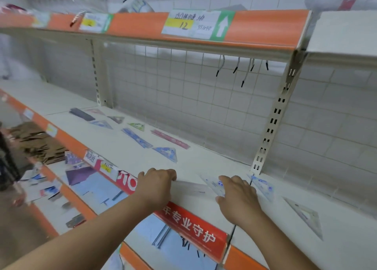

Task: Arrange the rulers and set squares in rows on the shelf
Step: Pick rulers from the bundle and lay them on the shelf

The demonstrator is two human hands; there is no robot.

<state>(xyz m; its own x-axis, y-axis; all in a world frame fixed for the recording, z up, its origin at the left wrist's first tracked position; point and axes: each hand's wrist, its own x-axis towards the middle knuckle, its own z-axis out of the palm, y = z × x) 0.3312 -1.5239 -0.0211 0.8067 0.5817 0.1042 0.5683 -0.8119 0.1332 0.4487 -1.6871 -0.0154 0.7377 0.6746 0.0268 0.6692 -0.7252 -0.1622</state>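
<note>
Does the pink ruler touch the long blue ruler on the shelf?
No, the pink ruler and the blue ruler lie apart, with bare shelf between them.

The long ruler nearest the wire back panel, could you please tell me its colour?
The ruler is pink, clearest in the head view.

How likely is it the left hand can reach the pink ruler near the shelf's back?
Probably yes: only a flat blue set square lies between the left hand and the pink ruler, though that hand grips a clear ruler.
</note>
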